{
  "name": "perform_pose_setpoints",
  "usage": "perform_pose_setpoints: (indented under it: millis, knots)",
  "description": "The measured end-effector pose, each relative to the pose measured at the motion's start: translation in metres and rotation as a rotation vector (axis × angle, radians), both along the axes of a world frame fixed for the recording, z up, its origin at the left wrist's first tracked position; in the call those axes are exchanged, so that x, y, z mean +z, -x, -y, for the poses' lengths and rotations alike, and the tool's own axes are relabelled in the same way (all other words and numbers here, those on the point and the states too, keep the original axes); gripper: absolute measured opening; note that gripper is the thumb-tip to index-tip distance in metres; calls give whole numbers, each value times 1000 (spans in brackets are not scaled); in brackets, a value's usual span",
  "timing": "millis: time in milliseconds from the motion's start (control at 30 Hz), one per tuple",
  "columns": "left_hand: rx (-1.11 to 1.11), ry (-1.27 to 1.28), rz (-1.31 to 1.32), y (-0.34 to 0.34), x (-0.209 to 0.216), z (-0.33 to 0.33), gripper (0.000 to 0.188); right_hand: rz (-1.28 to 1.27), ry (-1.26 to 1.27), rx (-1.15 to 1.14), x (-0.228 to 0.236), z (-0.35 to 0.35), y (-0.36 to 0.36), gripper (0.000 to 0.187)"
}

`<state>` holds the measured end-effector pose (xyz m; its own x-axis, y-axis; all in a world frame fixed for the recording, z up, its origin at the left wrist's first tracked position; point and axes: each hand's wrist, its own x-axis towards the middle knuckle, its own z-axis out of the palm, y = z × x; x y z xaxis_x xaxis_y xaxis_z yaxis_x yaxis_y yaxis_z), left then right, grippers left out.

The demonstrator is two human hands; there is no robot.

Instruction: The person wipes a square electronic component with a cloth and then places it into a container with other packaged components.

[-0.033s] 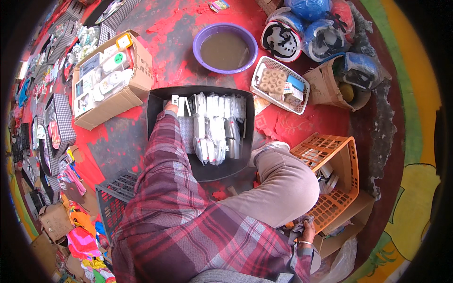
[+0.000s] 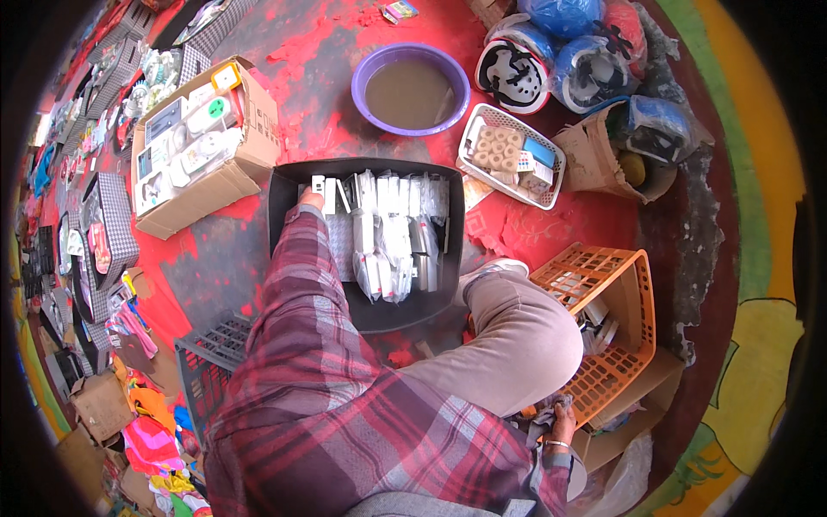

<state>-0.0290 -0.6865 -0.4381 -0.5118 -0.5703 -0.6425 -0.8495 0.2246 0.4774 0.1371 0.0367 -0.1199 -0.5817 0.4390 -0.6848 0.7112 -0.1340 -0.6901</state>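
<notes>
A black bin (image 2: 366, 320) stands in front of me, with rows of white packets in clear plastic (image 2: 392, 228) inside. My left hand (image 2: 311, 199) reaches into its far left corner. The fingers are closed on a small white box (image 2: 319, 184), beside other slim white boxes (image 2: 343, 196); the sleeve and wrist hide part of this grip. At my right side, next to the orange crate, my right hand (image 2: 564, 423) is closed around a crumpled grey cloth (image 2: 543, 417).
A cardboard box of white electrical goods (image 2: 200, 200) is at the far left, a purple basin of murky water (image 2: 362, 102) beyond the bin. To the right are a white basket (image 2: 549, 200), bagged helmets (image 2: 594, 73) and a tipped orange crate (image 2: 644, 319). A dark crate (image 2: 202, 370) stands left.
</notes>
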Motion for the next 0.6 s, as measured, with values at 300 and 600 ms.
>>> perform_pose_setpoints:
  millis: [300, 600]
  knots:
    - [409, -60, -144, 3, 31, -32, 57, -50, 23, -14, 4, -4, -10, 21]
    - [320, 242, -299, -37, 55, -52, 62, -181, 58, -51, 18, -28, -10, 27]
